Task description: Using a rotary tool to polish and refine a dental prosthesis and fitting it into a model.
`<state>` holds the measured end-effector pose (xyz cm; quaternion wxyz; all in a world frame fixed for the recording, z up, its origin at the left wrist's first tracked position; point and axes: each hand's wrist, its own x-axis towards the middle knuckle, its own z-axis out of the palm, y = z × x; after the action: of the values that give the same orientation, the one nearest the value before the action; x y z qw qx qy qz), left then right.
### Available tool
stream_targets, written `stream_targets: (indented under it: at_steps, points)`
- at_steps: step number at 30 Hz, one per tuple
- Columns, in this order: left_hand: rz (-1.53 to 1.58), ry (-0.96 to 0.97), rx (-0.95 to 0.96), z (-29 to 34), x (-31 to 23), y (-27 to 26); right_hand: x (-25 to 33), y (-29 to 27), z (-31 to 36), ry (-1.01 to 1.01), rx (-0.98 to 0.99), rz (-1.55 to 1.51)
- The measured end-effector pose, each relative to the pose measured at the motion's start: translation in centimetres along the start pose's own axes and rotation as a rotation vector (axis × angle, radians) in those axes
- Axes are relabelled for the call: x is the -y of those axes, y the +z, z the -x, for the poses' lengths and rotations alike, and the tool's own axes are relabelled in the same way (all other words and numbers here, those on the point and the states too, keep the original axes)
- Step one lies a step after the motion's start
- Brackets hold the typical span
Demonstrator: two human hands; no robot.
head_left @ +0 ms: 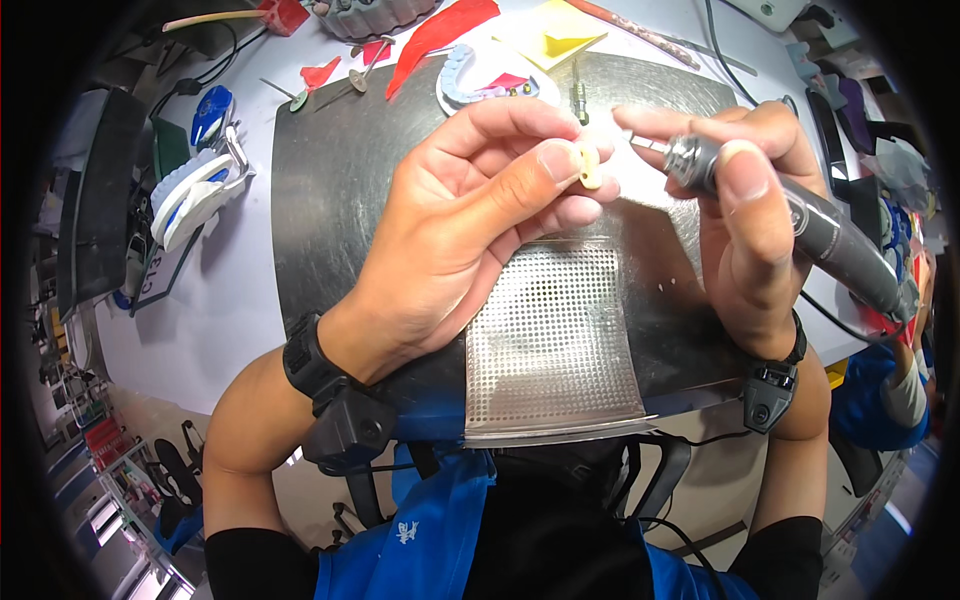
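My left hand (440, 230) pinches a small cream-yellow dental piece with a hole in it, perhaps a crown (591, 170), between thumb and fingers. In my right hand (750, 225) is a dark rotary handpiece (840, 240), gripped like a pen. Its thin bur (645, 142) points left toward the dental piece, with a small gap between them. Both hands are raised over a scratched metal plate (330, 190). Beneath them lies a perforated metal grate (545, 330) at the table's near edge. Just beyond my left fingertips, a small metal pin-like part (579, 100) stands out.
Behind the hands sits a pale blue dental model (462, 82). Another model on an articulator (190, 200) stands at left. Mounted polishing wheels (358, 80), red sheet (440, 40), yellow sheet (550, 35) and a speckled stick (640, 35) lie far back. A person's blue sleeve (880, 400) shows at right.
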<state>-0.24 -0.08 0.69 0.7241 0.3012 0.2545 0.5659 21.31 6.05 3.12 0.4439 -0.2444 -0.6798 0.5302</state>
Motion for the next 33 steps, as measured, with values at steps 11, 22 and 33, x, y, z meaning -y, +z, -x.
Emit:
stream_targets:
  at_steps: [11, 22, 33]
  points:
    - [0.028, 0.058, -0.033, -0.3, 0.3, 0.3, -0.3, 0.3, -0.1, -0.031, -0.058, 0.016]
    - [-0.031, 0.031, -0.026, 0.1, 0.3, -0.1, -0.5, 0.8, 0.4, 0.162, -0.015, -0.137]
    - [-0.028, 0.023, -0.042, 0.2, 0.3, -0.2, 0.0, 1.0, 0.4, 0.157, -0.022, 0.002]
